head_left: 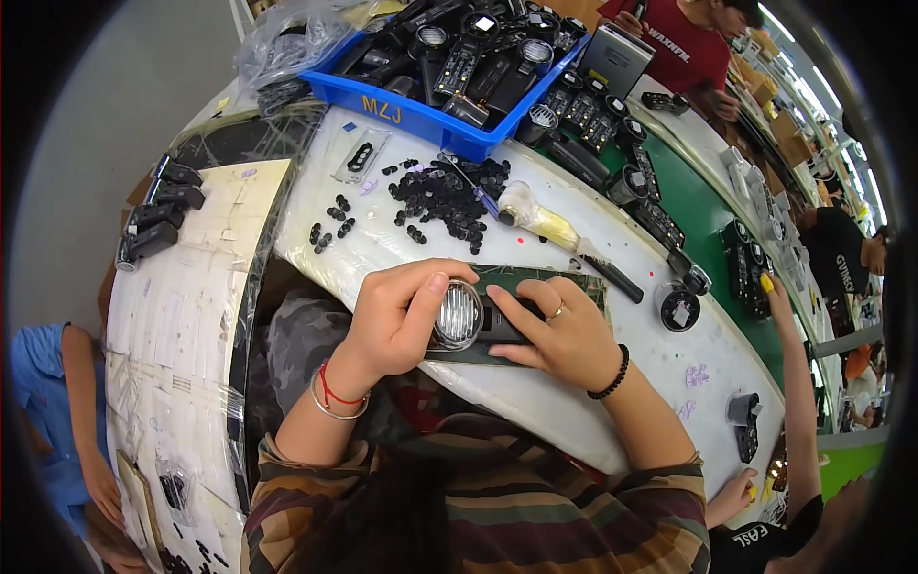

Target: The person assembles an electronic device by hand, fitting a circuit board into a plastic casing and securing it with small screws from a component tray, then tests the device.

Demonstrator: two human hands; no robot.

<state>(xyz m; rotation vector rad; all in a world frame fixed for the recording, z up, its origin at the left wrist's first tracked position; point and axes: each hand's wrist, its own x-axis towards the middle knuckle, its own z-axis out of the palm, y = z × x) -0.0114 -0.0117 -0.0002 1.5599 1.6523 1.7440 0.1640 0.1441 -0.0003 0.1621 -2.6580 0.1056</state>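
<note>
A black flashlight [478, 320] with a round silver reflector head lies on a dark green mat [535, 279] at the near edge of a white work table [593, 383]. My left hand [397, 316] grips the head end, thumb on the lens rim. My right hand [559, 330] holds the body, fingers pressing on its top. A pile of small black rubber parts [445, 196] lies just beyond the mat. A black-tipped tool with a pale yellow handle [545, 222] rests beside the pile.
A blue bin [421, 113] of black flashlights stands at the back. More flashlight parts line a green belt [703, 225] on the right. Other people work at the right and far end. Several black pieces [158, 206] sit on a taped board at left.
</note>
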